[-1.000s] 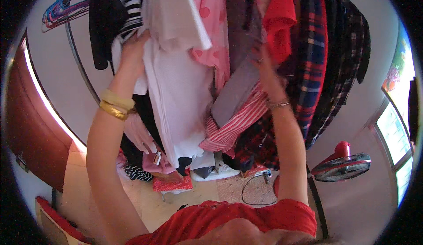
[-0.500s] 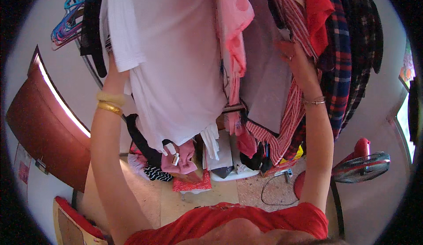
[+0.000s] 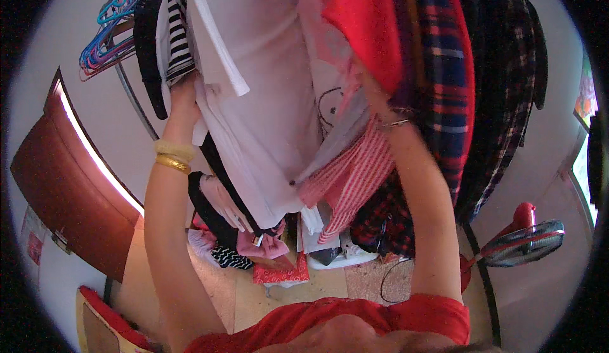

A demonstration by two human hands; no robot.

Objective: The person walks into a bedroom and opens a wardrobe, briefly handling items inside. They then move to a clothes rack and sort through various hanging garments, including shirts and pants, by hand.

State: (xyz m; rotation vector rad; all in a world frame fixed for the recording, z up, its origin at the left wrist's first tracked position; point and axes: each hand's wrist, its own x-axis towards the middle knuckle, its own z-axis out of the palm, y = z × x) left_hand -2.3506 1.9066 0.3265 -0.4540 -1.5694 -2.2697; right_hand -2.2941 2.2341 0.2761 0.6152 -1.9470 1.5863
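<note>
My left hand (image 3: 185,93) is raised and closed on the edge of a white garment (image 3: 254,99) hanging on the rack, just below a black-and-white striped top (image 3: 177,42). Two yellow bangles sit on that wrist. My right hand (image 3: 379,109) reaches up between a red garment (image 3: 368,23) and a red-and-blue plaid shirt (image 3: 444,67). Cloth hides most of its fingers, and only the wrist with a thin bracelet shows clearly. A red-and-white striped garment (image 3: 355,175) hangs under that wrist.
Coloured empty hangers (image 3: 111,29) hang at the rack's left end above its curved pole (image 3: 136,105). A heap of clothes (image 3: 254,245) and a white box lie on the floor below. A red floor fan (image 3: 523,242) stands at the right, a dark red panel (image 3: 63,194) at the left.
The white garment has swung left and bunched up. My right hand has gone from the open gap beside the striped garment to deep among the red and plaid clothes. My left hand stayed on the white cloth.
</note>
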